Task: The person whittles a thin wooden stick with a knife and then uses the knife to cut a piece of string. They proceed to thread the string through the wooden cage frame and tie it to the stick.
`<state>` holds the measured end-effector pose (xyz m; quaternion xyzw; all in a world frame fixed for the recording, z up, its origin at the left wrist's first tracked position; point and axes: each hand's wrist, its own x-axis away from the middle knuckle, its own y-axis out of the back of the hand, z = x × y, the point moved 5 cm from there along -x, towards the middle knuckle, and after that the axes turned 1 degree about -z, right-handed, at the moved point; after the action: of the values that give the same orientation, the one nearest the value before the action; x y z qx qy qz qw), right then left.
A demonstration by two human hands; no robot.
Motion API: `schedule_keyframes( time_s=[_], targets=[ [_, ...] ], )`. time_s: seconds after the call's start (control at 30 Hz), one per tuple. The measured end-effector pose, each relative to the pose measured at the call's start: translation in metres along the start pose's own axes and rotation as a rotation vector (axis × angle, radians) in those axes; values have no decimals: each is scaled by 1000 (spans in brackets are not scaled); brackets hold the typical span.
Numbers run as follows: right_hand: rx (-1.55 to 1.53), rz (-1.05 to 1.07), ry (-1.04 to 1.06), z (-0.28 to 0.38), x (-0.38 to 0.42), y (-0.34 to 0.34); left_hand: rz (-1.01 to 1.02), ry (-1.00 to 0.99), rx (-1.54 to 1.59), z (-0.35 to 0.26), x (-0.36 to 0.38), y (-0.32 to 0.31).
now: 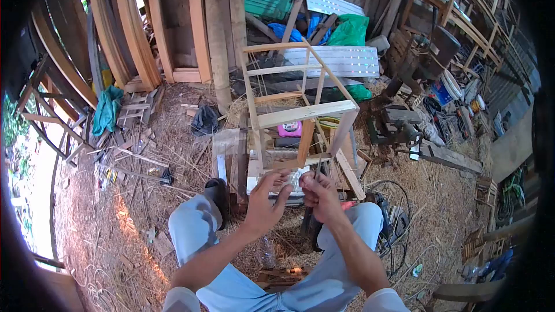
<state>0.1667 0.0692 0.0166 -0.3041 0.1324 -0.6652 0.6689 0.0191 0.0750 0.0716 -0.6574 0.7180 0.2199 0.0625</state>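
Observation:
My left hand (265, 203) is in front of the wooden frame (306, 110), thumb apart from its curved fingers. A clear, crinkled piece of plastic (295, 180) shows between my two hands, close to the left fingertips. My right hand (322, 195) is closed, its thumb and fingers pressed together beside the plastic; I cannot tell what is in it. A thin dark rod (318, 166) rises just above the right fingers. The frame, of pale slats and legs, stands just beyond both hands. Behind its front rail lies a pink tape measure (289, 129).
Wood shavings and scraps cover the ground (156, 167). A power tool with a black cable (399, 219) lies right of my knee. Timber door frames (133, 29) lean at the back left. A rusty machine (399, 98) stands at the right, with perforated metal sheets (341, 60) behind.

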Motion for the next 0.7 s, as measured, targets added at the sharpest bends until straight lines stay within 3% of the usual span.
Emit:
schedule_keyframes(
  time_s=[0.1,0.2,0.27,0.3,0.4,0.43,0.5,0.53,0.57,0.67,0.7],
  targets=[
    [5,-57,-54,-21,5,-19,24,-15,9,-6,-2,4],
    [111,35,-40,-29,6,-29,-32,60,22,1,-3,10],
    [261,54,-16,-28,7,-33,-109,-154,-26,-5,-7,18],
    [260,54,-18,-28,7,-31,-108,-152,-27,-5,-7,20],
    [841,97,412,-7,4,-20,-49,-71,211,1,-10,26],
    [841,95,408,0,3,-18,-25,-59,224,3,-11,27],
    [1420,-36,843,27,15,-30,-2,-46,241,4,-11,27],
    [1488,-107,896,35,21,-37,21,12,288,4,-10,27],
    [1491,-110,897,36,22,-35,46,68,334,4,-10,26],
    [947,-21,538,23,13,-9,122,136,328,5,-10,25],
    [947,-31,538,24,15,-9,131,136,331,6,-9,24]
  ],
)
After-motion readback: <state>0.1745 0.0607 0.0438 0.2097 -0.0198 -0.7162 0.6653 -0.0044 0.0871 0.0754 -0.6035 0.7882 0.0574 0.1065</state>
